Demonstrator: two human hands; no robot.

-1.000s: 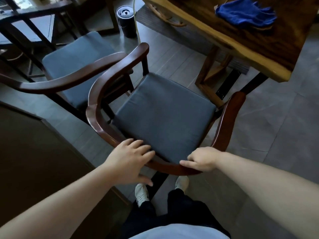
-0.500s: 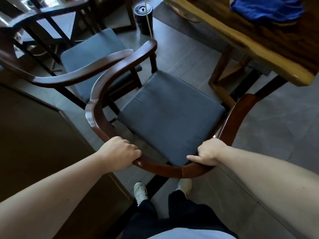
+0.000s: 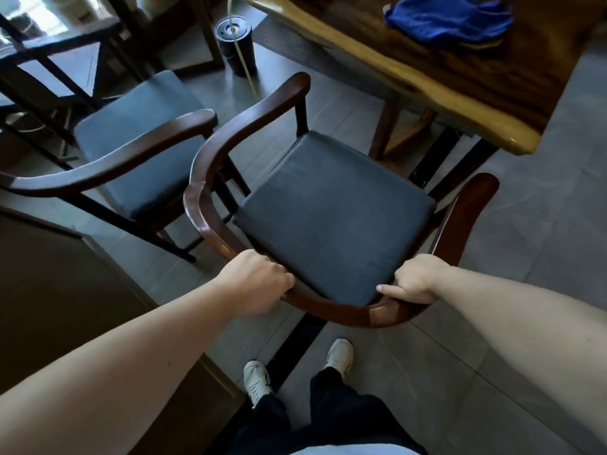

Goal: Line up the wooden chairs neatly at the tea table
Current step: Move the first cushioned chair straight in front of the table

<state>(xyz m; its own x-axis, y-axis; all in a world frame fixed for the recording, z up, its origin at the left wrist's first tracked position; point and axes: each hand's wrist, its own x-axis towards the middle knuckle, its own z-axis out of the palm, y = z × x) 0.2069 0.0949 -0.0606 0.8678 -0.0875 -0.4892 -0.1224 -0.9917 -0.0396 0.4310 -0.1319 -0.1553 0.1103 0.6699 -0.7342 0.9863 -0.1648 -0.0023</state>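
Head view, looking down. Item 1: wooden armchair [image 3: 210,178], curved dark rail, grey seat cushion [image 3: 331,218]; back rail nearest the person, open front facing up and to the right toward the tea table [image 3: 427,90], so its back-to-front axis runs diagonally toward the table's near corner. Its right arm tip lies just below that corner; the front of the seat sits close to the table's legs. Item 2: second wooden armchair [image 3: 108,169], same pattern, grey cushion, standing to the left and slightly farther away; its right arm end comes just beside the first chair's left arm, whether touching cannot be told. Count: two chairs fully identifiable; further dark wooden framing at upper left is too cut off to name. Hands: left hand [image 3: 256,280] clenched over the back rail at its left bend; right hand [image 3: 414,280] wrapped on the rail at its right bend, index finger stretched along the wood. On the table: one blue cloth [image 3: 450,18]. On the floor: one dark cylindrical container [image 3: 236,44] beyond the chairs. Open room: bare grey tile to the right of the first chair; a dark cabinet edge [image 3: 82,234] bounds the left.
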